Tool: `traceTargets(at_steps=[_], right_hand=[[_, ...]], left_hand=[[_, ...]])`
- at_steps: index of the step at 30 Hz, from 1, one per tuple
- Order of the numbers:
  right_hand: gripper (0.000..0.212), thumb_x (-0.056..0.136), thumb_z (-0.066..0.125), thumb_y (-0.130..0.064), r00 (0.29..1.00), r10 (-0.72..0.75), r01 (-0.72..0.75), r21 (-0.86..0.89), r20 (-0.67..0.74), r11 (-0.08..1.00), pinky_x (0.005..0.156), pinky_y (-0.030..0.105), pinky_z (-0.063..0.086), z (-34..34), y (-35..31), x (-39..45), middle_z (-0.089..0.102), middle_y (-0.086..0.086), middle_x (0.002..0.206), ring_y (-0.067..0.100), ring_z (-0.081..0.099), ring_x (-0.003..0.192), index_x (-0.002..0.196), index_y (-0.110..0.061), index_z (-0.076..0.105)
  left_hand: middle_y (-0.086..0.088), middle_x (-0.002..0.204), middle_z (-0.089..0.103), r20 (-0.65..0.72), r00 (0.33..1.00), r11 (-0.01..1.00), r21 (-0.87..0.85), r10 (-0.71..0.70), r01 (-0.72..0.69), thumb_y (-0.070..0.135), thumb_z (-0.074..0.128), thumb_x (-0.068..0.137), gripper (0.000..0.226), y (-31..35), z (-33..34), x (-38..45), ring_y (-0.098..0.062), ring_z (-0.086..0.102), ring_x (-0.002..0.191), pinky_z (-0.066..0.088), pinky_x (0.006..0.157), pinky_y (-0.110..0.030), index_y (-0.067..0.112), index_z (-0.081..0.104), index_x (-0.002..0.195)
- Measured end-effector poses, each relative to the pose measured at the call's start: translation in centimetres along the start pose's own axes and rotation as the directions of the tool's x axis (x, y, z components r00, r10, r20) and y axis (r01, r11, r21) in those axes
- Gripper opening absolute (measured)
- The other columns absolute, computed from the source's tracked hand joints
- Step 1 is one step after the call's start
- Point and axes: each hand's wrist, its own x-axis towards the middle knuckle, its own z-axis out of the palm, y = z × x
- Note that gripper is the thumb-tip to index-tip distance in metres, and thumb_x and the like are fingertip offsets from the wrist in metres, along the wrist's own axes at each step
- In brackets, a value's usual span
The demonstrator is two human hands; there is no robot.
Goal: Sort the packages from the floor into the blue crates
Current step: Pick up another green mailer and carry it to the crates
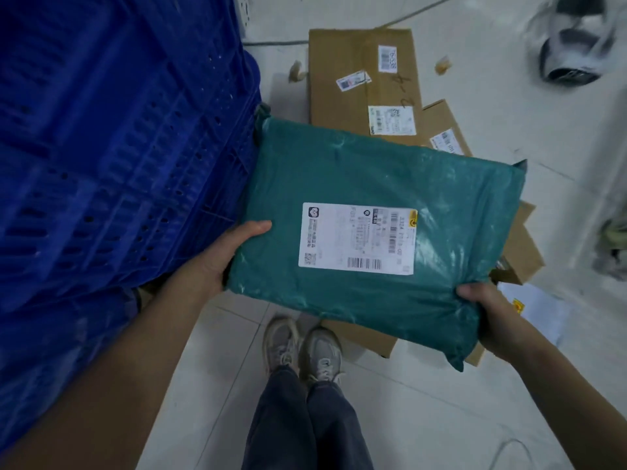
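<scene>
Both forearms are seen reaching forward from the bottom of the view, and between them a green package [380, 232] is held flat in the air above the floor. Its near left edge is gripped by the left hand [220, 256], with the thumb laid along the top face and the fingers hidden beneath. Its near right corner is pinched by the right hand [488, 310], whose fingers are curled over the crinkled plastic. A white shipping label [358, 238] with barcodes is stuck on the upper face; the print is too blurred to be read. The package's far left corner is touching, or all but touching, the wall of a stack of blue crates [112, 147], by which the whole left side of the view is filled. The crate walls are slotted and perforated.

Below the package, a large cardboard box [342, 83] is seen lying on the pale tiled floor [424, 418], with several white labels and some handwriting on its top. A smaller cardboard box [444, 127] is set just beside it on the right, and more cardboard [519, 252] shows past the package's right and near edges. A white envelope [536, 307] lies on the floor beside the right hand. Grey sneakers [302, 351] and dark trouser legs are visible directly beneath. A dark, plastic-wrapped object [570, 42] is blurred at the upper right.
</scene>
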Motion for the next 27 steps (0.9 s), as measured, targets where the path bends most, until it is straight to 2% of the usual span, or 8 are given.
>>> traceTargets(at_steps=[3, 7, 12, 17, 20, 22, 24, 27], right_hand=[[0.038, 0.065, 0.054, -0.022, 0.999, -0.034, 0.034, 0.001, -0.008, 0.999, 0.060, 0.027, 0.058, 0.5, -3.7, -4.0, 0.076, -0.001, 0.089, 0.016, 0.073, 0.079, 0.102, -0.020, 0.062], [0.021, 0.080, 0.048, -0.017, 0.991, -0.132, 0.132, 0.004, -0.002, 0.991, 0.053, 0.025, 0.057, 2.1, -10.2, -10.4, 0.076, -0.001, 0.079, 0.014, 0.072, 0.069, 0.097, -0.019, 0.062], [0.040, 0.054, 0.063, -0.021, 0.972, -0.226, 0.229, -0.041, 0.066, 0.973, 0.047, 0.025, 0.055, 5.0, -18.3, -19.9, 0.075, 0.003, 0.072, 0.016, 0.072, 0.061, 0.093, -0.015, 0.063], [0.044, 0.034, 0.073, -0.025, 0.925, -0.333, 0.346, -0.046, 0.183, 0.937, 0.041, 0.023, 0.053, 8.8, -24.3, -27.6, 0.074, 0.003, 0.066, 0.015, 0.071, 0.055, 0.077, -0.016, 0.072], [0.019, 0.063, 0.065, -0.025, 0.877, -0.384, 0.416, -0.057, 0.289, 0.908, 0.049, 0.024, 0.056, 11.7, -26.7, -30.8, 0.076, 0.000, 0.077, 0.015, 0.073, 0.065, 0.078, -0.021, 0.077], [0.024, 0.067, 0.057, -0.029, 0.850, -0.387, 0.445, -0.095, 0.357, 0.890, 0.051, 0.025, 0.056, 13.9, -27.7, -32.0, 0.076, 0.001, 0.080, 0.016, 0.073, 0.069, 0.077, -0.023, 0.078], [0.027, 0.059, 0.066, -0.033, 0.836, -0.361, 0.456, -0.156, 0.414, 0.876, 0.050, 0.025, 0.056, 16.6, -28.2, -32.9, 0.076, 0.004, 0.081, 0.019, 0.073, 0.069, 0.080, -0.021, 0.075], [0.054, 0.046, 0.074, -0.046, 0.812, -0.285, 0.471, -0.281, 0.510, 0.836, 0.055, 0.028, 0.056, 21.3, -27.7, -33.4, 0.076, 0.007, 0.092, 0.024, 0.073, 0.079, 0.095, -0.022, 0.071]], left_hand=[[0.002, 0.082, 0.076, -0.050, 0.995, 0.994, -0.066, 0.083, -0.087, 0.034, 0.065, 0.069, 0.023, 1.7, 2.4, -5.2, -0.012, 0.073, 0.070, 0.056, 0.052, -0.024, 0.024, 0.071, 0.089], [0.002, 0.095, 0.076, -0.096, 0.974, 0.967, -0.138, 0.204, -0.216, 0.037, 0.068, 0.070, 0.020, 4.6, 5.6, -13.3, -0.014, 0.073, 0.082, 0.057, 0.058, -0.027, 0.029, 0.077, 0.087], [0.002, 0.107, 0.073, -0.112, 0.949, 0.934, -0.178, 0.293, -0.310, 0.041, 0.076, 0.066, 0.050, 8.5, 8.7, -24.8, -0.017, 0.071, 0.094, 0.058, 0.064, -0.029, 0.030, 0.067, 0.113], [0.001, 0.098, 0.075, -0.166, 0.890, 0.875, -0.175, 0.425, -0.451, 0.043, 0.074, 0.049, 0.067, 12.1, 10.1, -36.1, -0.016, 0.073, 0.083, 0.057, 0.055, -0.027, 0.025, 0.064, 0.113], [-0.001, 0.094, 0.076, -0.259, 0.842, 0.827, -0.198, 0.473, -0.526, 0.037, 0.069, 0.056, 0.056, 12.4, 9.4, -41.7, -0.016, 0.073, 0.079, 0.057, 0.053, -0.027, 0.021, 0.064, 0.110], [-0.001, 0.091, 0.076, -0.332, 0.817, 0.801, -0.227, 0.471, -0.554, 0.034, 0.070, 0.060, 0.048, 11.7, 8.2, -45.0, -0.016, 0.074, 0.077, 0.056, 0.052, -0.028, 0.022, 0.066, 0.106], [-0.001, 0.091, 0.076, -0.408, 0.791, 0.776, -0.252, 0.457, -0.578, 0.033, 0.075, 0.060, 0.042, 10.6, 6.7, -47.7, -0.018, 0.074, 0.076, 0.056, 0.051, -0.030, 0.024, 0.068, 0.101], [-0.002, 0.087, 0.077, -0.502, 0.731, 0.711, -0.283, 0.462, -0.644, 0.036, 0.075, 0.057, 0.043, 8.2, 3.9, -51.5, -0.019, 0.074, 0.072, 0.056, 0.049, -0.032, 0.026, 0.067, 0.098]])
